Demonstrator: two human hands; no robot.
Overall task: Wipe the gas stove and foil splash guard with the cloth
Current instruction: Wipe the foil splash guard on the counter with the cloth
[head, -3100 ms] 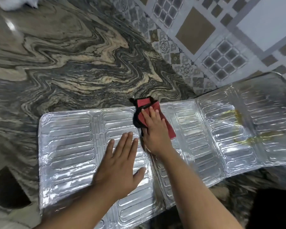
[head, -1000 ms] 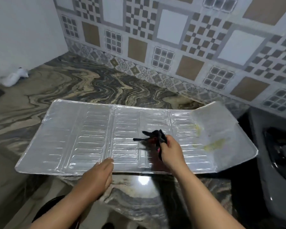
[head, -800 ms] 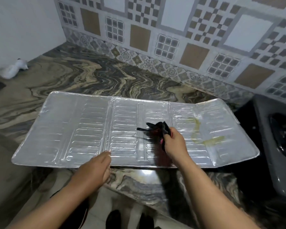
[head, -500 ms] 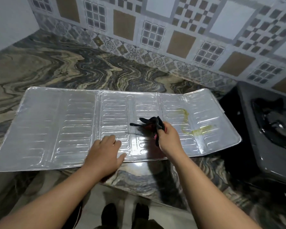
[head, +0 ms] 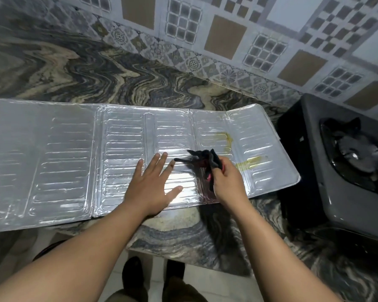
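Observation:
The foil splash guard (head: 63, 162) lies flat and unfolded across the marble counter, its near edge overhanging the counter's front. Yellow greasy streaks (head: 252, 161) mark its right panels. My left hand (head: 153, 186) rests flat on the middle panel with fingers spread. My right hand (head: 227, 182) is closed around a bunched black and red cloth (head: 203, 160), held on the foil just left of the streaks. The grey gas stove (head: 347, 171) stands at the right, with its black burner grate (head: 356, 153) showing.
The swirled marble counter (head: 118, 77) runs behind the foil up to a patterned tile wall (head: 227, 35). The counter's front edge (head: 183, 247) is below my hands, with the floor and my shoes beneath it.
My left hand has moved from the foil's near edge up onto the middle panel and spread flat. The cloth, earlier pressed flat, is now bunched in my right hand. The view shifted right, showing the stove.

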